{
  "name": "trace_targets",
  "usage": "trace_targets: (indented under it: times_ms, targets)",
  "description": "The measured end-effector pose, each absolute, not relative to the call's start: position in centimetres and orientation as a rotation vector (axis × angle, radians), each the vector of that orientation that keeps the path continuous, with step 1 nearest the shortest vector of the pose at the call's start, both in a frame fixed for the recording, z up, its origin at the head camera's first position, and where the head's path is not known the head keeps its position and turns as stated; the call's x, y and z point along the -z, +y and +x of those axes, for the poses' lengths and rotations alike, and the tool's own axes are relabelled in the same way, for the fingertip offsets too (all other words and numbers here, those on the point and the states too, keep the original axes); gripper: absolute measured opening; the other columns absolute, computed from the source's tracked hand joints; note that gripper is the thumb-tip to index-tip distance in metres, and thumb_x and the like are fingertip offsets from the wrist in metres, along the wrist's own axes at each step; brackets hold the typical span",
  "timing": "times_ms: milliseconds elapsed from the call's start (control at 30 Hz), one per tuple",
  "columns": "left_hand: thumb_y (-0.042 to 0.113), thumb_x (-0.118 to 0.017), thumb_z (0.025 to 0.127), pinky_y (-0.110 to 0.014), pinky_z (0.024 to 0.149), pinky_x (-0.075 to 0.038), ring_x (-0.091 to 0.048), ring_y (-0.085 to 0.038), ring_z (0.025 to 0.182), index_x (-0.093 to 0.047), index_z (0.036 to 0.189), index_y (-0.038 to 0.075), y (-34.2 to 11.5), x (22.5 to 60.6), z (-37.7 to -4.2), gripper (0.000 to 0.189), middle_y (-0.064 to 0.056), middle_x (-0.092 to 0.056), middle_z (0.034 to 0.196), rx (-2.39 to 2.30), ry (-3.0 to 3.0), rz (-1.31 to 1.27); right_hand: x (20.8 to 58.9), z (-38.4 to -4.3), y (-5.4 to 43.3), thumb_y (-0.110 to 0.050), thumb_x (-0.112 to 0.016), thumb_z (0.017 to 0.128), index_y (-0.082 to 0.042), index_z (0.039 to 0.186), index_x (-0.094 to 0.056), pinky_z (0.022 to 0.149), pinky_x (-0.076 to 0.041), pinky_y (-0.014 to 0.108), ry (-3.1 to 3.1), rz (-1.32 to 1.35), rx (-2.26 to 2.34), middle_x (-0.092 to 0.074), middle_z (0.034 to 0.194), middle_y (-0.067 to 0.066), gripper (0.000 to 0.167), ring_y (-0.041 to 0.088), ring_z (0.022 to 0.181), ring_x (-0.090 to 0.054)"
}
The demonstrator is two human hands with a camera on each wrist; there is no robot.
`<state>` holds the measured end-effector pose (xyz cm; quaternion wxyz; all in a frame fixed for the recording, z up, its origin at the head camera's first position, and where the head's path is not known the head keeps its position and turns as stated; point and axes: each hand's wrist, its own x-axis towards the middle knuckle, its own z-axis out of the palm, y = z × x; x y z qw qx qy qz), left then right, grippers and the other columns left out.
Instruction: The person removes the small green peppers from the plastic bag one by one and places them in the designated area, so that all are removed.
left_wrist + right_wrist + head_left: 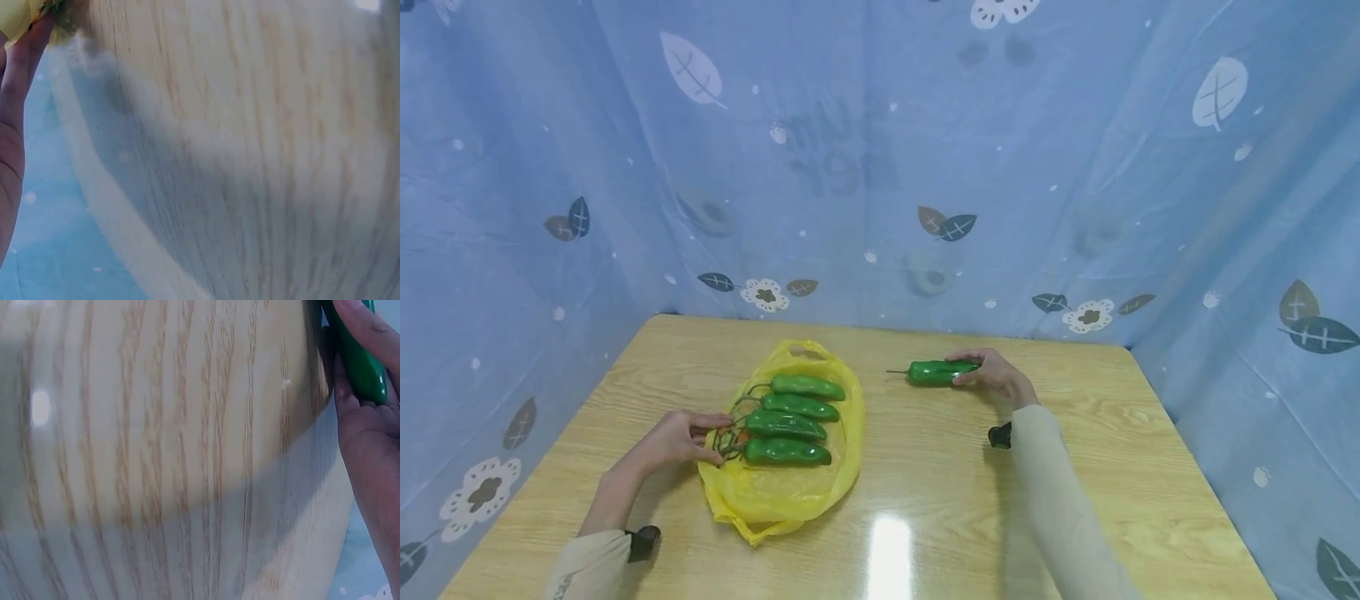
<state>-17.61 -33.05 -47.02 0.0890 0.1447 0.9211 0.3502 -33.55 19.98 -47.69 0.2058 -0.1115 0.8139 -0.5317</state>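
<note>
My right hand [996,377] holds a glossy green pepper [931,373] by its blunt end, the thin stem pointing left. In the right wrist view the pepper [365,372] lies between thumb and fingers, partly cut off by the frame. On the left, a yellow plastic bag [767,504] lies spread on the table. Several more green peppers [786,425] rest on it in a row, stems to the left. My left hand [677,437] pinches the bag's left edge beside these stems. Only its fingers and a bit of yellow bag [14,19] show in the left wrist view.
The wooden table [940,483] has a bright light reflection near its front. A blue patterned curtain [865,167] hangs behind the table and along both sides. Dark wrist cameras sit by each sleeve cuff.
</note>
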Motion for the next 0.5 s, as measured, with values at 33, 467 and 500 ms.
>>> trace_targets:
  times_ms: [33, 467, 500]
  targets:
    - [0.024, -0.086, 0.070, -0.018, 0.050, -0.040, -0.040, -0.001, 0.058, -0.064, 0.123, -0.001, -33.1, 47.0, -17.6, 0.063, -0.026, -0.061, 0.121, -1.046, 2.735, 0.428, 47.6, -33.6, 20.0, 0.001, -0.075, 0.080, 0.001, 0.130, -0.057, 0.097, -0.047, 0.033, 2.268, -0.320, 1.479, -0.049, 0.139, 0.020, 0.053, 0.027, 0.114, -0.052]
    - [0.025, -0.086, 0.069, -0.019, 0.055, -0.041, -0.043, -0.004, 0.062, -0.065, 0.122, -0.001, -32.9, 46.9, -17.5, 0.063, -0.027, -0.060, 0.122, -1.013, 2.754, 0.403, 46.9, -33.8, 20.9, 0.005, -0.072, 0.081, 0.007, 0.133, -0.051, 0.109, -0.039, 0.044, 2.216, -0.487, 1.473, -0.050, 0.138, 0.020, 0.056, 0.036, 0.128, -0.045]
    - [0.025, -0.086, 0.069, -0.019, 0.055, -0.041, -0.043, -0.004, 0.062, -0.065, 0.122, -0.001, -32.9, 46.9, -17.5, 0.063, -0.027, -0.060, 0.121, -1.014, 2.754, 0.407, 46.7, -33.8, 21.0, 0.006, -0.071, 0.082, 0.008, 0.134, -0.049, 0.110, -0.037, 0.046, 2.204, -0.497, 1.478, -0.048, 0.139, 0.021, 0.057, 0.037, 0.131, -0.042]
